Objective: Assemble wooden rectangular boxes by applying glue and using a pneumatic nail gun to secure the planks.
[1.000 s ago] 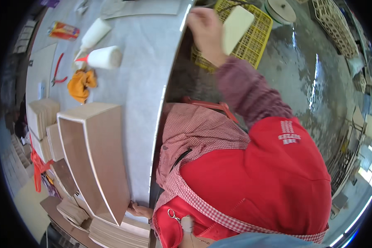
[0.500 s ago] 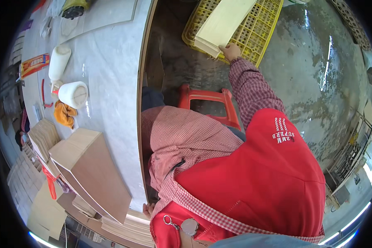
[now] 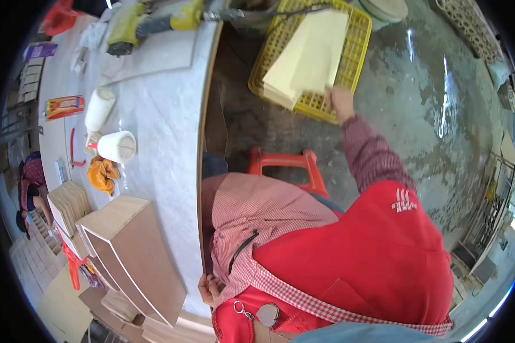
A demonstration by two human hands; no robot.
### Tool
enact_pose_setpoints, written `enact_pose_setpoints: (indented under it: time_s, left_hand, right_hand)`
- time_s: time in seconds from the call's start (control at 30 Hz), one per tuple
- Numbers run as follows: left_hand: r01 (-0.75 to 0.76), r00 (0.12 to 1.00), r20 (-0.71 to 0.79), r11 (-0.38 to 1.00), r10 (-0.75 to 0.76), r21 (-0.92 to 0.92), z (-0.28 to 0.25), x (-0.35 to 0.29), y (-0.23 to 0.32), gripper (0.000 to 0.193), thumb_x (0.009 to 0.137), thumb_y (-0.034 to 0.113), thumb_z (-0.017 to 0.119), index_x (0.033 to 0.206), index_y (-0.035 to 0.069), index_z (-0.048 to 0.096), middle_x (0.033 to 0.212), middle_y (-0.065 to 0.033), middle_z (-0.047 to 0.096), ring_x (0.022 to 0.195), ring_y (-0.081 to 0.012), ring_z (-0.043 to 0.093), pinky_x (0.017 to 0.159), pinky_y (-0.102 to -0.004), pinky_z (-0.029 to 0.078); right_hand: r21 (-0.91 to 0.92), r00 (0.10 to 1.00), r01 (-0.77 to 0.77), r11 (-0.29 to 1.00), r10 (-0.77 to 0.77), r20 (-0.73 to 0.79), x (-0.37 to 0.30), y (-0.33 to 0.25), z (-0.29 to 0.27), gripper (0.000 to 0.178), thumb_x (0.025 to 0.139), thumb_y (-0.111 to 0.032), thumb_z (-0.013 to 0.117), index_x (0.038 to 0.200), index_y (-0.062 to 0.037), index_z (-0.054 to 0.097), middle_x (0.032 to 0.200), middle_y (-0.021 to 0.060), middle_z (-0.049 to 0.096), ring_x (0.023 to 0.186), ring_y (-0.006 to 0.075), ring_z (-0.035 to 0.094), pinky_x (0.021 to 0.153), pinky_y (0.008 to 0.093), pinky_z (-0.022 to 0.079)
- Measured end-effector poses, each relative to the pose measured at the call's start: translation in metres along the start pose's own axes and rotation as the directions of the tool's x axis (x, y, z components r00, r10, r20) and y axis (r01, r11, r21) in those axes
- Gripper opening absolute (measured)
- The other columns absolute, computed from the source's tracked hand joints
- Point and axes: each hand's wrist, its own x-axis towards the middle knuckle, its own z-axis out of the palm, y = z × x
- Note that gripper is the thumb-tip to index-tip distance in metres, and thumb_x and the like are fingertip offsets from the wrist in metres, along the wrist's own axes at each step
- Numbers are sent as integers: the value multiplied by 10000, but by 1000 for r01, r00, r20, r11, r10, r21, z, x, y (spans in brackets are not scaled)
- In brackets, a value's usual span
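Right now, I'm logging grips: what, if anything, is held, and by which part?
Right hand: apparently a board, by its near corner, but blur leaves this unsure. Left hand: cannot tell.

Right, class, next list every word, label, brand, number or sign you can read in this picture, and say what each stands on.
No text is clear enough to quote.
White lettering on the sleeve of the red fabric top: too blurred.
Flat red-and-yellow rectangular packet: its print is too small.
Small purple rectangular box: any print is too small to tell.
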Motion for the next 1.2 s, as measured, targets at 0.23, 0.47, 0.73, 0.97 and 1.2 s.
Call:
enact_pose_setpoints:
  time_s: [0.23,0.47,0.73,0.97,1.2]
  left_hand:
    - [-160,875,402,944,271,-288,121,13,92,289,946,117,494,1192,-33,516,1057,-116,597,839,-145,585,759,-228,477]
    - [-66,531,762,914,371,-400,235,-47,178,337,952,157,526,1216,-50,491,1104,-142,595,877,-175,604,777,-261,490]
    - [-359,478,650,807,591,-470,190,-54,181,314,897,93,552,1164,-72,532,1008,-147,629,815,-165,593,716,-255,490]
    - [-510,609,358,695,708,-507,81,-48,175,262,895,70,536,1129,-48,531,970,-129,617,772,-141,583,676,-240,482]
    - [-493,678,148,596,720,-634,31,-38,168,337,941,160,510,1208,-44,479,964,-137,618,740,-149,624,623,-231,509]
  right_hand:
    - [418,983,-161,894,106,152,-105,21,34,139,872,-54,569,995,8,556,807,103,602,659,175,577,561,223,488]
    - [314,842,-199,928,-1,539,-204,17,2,169,893,-85,570,1025,22,582,870,128,636,711,129,584,616,208,481]
    - [-371,860,162,914,54,508,-244,-9,-26,160,874,-130,577,905,-6,674,730,80,646,695,145,616,642,232,500]
    - [-599,753,643,478,-539,378,-165,-85,-42,299,832,-160,608,1092,-12,611,884,80,632,750,162,575,685,262,464]
    - [-302,646,737,605,-499,577,-186,-113,20,225,815,-97,590,1009,6,642,820,56,637,660,114,544,577,222,462]
